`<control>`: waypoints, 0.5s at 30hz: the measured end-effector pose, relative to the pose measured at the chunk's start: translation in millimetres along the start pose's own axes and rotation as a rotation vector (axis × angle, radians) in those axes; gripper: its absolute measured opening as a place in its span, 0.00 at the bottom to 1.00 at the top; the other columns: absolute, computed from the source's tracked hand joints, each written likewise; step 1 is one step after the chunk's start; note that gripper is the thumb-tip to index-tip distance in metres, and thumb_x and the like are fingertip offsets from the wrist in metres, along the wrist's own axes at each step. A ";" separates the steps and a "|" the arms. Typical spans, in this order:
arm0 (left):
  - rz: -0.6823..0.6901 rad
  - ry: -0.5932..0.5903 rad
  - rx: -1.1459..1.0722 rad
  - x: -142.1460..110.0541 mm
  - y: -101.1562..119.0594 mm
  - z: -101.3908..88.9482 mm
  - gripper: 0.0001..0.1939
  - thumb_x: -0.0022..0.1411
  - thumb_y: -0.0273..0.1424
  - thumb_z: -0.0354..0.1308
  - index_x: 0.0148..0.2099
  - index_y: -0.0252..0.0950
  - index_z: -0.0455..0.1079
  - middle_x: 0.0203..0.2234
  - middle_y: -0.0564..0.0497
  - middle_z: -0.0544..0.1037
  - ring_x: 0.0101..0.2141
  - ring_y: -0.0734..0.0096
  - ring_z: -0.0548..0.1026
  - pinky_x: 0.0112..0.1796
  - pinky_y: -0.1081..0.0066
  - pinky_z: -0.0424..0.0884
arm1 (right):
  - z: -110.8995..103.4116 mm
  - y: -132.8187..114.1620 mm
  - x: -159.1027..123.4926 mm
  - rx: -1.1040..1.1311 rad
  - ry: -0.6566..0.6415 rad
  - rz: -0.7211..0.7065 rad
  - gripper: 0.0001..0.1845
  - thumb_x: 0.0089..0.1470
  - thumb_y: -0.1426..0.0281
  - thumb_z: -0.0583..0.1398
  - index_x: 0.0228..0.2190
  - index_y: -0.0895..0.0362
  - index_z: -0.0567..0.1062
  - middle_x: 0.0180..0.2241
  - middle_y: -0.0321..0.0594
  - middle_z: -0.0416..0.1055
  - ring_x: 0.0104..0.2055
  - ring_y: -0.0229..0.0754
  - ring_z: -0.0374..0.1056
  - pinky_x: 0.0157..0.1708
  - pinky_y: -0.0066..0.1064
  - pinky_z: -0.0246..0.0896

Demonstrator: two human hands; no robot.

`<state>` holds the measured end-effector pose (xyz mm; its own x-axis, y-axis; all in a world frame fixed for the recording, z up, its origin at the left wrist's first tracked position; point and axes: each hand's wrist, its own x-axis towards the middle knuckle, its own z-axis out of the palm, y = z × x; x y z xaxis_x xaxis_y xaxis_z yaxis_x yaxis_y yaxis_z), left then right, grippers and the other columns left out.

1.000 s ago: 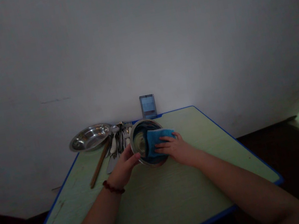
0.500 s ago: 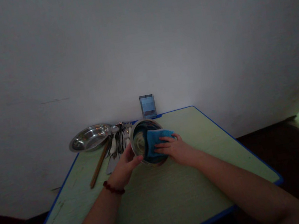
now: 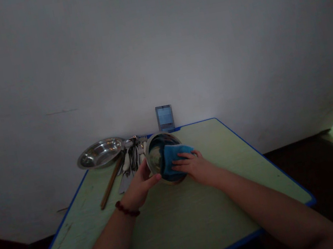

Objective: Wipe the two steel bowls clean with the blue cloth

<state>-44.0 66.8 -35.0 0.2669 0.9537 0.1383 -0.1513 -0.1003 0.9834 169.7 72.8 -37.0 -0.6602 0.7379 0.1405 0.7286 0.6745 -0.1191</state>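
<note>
A shiny metal bowl [image 3: 154, 152] is tilted toward me above the table. My left hand [image 3: 141, 184] grips its left side, thumb over the rim and the other fingers partly hidden behind it. In my right hand [image 3: 193, 165] is a blue cloth [image 3: 172, 157], held against the inside and right rim of the bowl. The cloth covers much of the bowl's interior. Just left of the bowl lies a pile of metal cutlery [image 3: 132, 158], forks and spoons among it.
An oval metal dish [image 3: 102, 153] sits at the table's back left corner. Wooden chopsticks [image 3: 111, 183] lie beside the cutlery. A device with a blurred screen [image 3: 165, 118] leans on the wall [image 3: 153, 49]. The pale green table [image 3: 190, 223] has a blue edge.
Very little differs. The bowl and both hands have shifted slightly; the cloth stays against the inside of the bowl. The dish, cutlery and chopsticks have not moved.
</note>
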 end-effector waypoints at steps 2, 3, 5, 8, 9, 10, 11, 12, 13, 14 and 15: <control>0.004 -0.004 -0.007 0.5 -2.2 -1.4 0.38 0.42 0.36 0.67 0.55 0.36 0.61 0.50 0.43 0.71 0.51 0.52 0.66 0.50 0.59 0.64 | 0.0 -1.1 0.6 0.001 -0.003 0.009 0.23 0.59 0.75 0.47 0.53 0.46 0.64 0.57 0.31 0.59 0.61 0.48 0.48 0.53 0.54 0.46; 0.005 -0.006 -0.009 0.7 -3.4 -2.3 0.38 0.42 0.36 0.68 0.56 0.37 0.60 0.50 0.42 0.71 0.52 0.52 0.66 0.50 0.59 0.64 | 0.3 -1.5 1.0 0.001 -0.006 0.012 0.22 0.59 0.74 0.47 0.53 0.46 0.64 0.57 0.31 0.59 0.61 0.48 0.48 0.53 0.54 0.46; 0.003 -0.020 -0.007 0.9 -5.5 -4.1 0.38 0.42 0.36 0.67 0.56 0.38 0.60 0.51 0.42 0.70 0.53 0.51 0.65 0.48 0.59 0.66 | 1.2 -2.2 2.0 -0.004 -0.004 0.022 0.22 0.59 0.74 0.47 0.53 0.46 0.64 0.57 0.32 0.59 0.61 0.48 0.48 0.53 0.52 0.47; 0.009 -0.039 0.007 0.9 -7.3 -5.2 0.39 0.42 0.35 0.67 0.57 0.40 0.58 0.54 0.43 0.68 0.54 0.50 0.63 0.47 0.59 0.67 | 1.8 -3.0 2.9 -0.002 -0.005 0.030 0.22 0.59 0.74 0.47 0.53 0.46 0.64 0.57 0.32 0.59 0.61 0.48 0.48 0.53 0.52 0.47; 0.018 -0.042 0.009 0.9 -7.5 -5.1 0.40 0.42 0.35 0.67 0.58 0.41 0.57 0.55 0.44 0.67 0.55 0.50 0.62 0.47 0.59 0.67 | 1.5 -3.4 3.1 0.004 -0.010 0.029 0.22 0.59 0.73 0.47 0.53 0.46 0.64 0.57 0.33 0.59 0.61 0.48 0.48 0.53 0.52 0.47; 0.025 -0.044 0.010 0.9 -7.7 -4.8 0.41 0.42 0.34 0.67 0.58 0.42 0.56 0.55 0.45 0.65 0.55 0.50 0.62 0.48 0.59 0.67 | 1.0 -3.8 3.2 0.011 -0.014 0.031 0.22 0.59 0.73 0.47 0.53 0.47 0.64 0.57 0.33 0.59 0.61 0.48 0.48 0.53 0.52 0.47; 0.030 -0.047 0.009 0.9 -7.9 -4.5 0.41 0.42 0.34 0.67 0.59 0.43 0.55 0.56 0.45 0.65 0.55 0.50 0.61 0.48 0.59 0.67 | 0.4 -4.2 3.2 0.018 -0.018 0.034 0.22 0.59 0.74 0.47 0.53 0.47 0.64 0.58 0.33 0.59 0.61 0.48 0.48 0.53 0.52 0.46; 0.030 -0.054 0.009 0.8 -8.0 -4.2 0.41 0.43 0.33 0.67 0.59 0.43 0.55 0.57 0.46 0.64 0.55 0.50 0.61 0.49 0.58 0.66 | -0.2 -4.7 3.2 0.025 -0.020 0.036 0.23 0.59 0.74 0.47 0.53 0.47 0.64 0.58 0.33 0.59 0.61 0.48 0.48 0.53 0.52 0.46; 0.028 -0.062 0.008 0.8 -8.1 -4.0 0.41 0.43 0.32 0.67 0.59 0.44 0.54 0.57 0.46 0.64 0.56 0.50 0.61 0.49 0.58 0.66 | -0.7 -5.1 3.2 0.030 -0.021 0.037 0.23 0.59 0.74 0.47 0.53 0.47 0.64 0.58 0.33 0.58 0.61 0.48 0.48 0.53 0.52 0.46; 0.024 -0.070 0.008 0.7 -8.2 -3.9 0.41 0.44 0.32 0.67 0.59 0.44 0.54 0.57 0.46 0.64 0.55 0.50 0.62 0.49 0.57 0.66 | -1.0 -5.4 3.2 0.033 -0.021 0.039 0.23 0.59 0.74 0.47 0.53 0.47 0.64 0.58 0.33 0.58 0.61 0.48 0.48 0.53 0.52 0.46; 0.018 -0.075 0.007 0.6 -8.1 -3.8 0.41 0.44 0.32 0.67 0.59 0.44 0.53 0.56 0.46 0.64 0.55 0.49 0.62 0.48 0.57 0.66 | -1.1 -5.6 3.2 0.035 -0.021 0.039 0.23 0.58 0.74 0.47 0.54 0.47 0.63 0.58 0.33 0.58 0.61 0.48 0.48 0.53 0.52 0.46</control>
<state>-46.2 69.3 -43.3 0.3345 0.9279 0.1646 -0.1505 -0.1198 0.9813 163.8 71.4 -34.8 -0.6357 0.7634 0.1145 0.7469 0.6457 -0.1586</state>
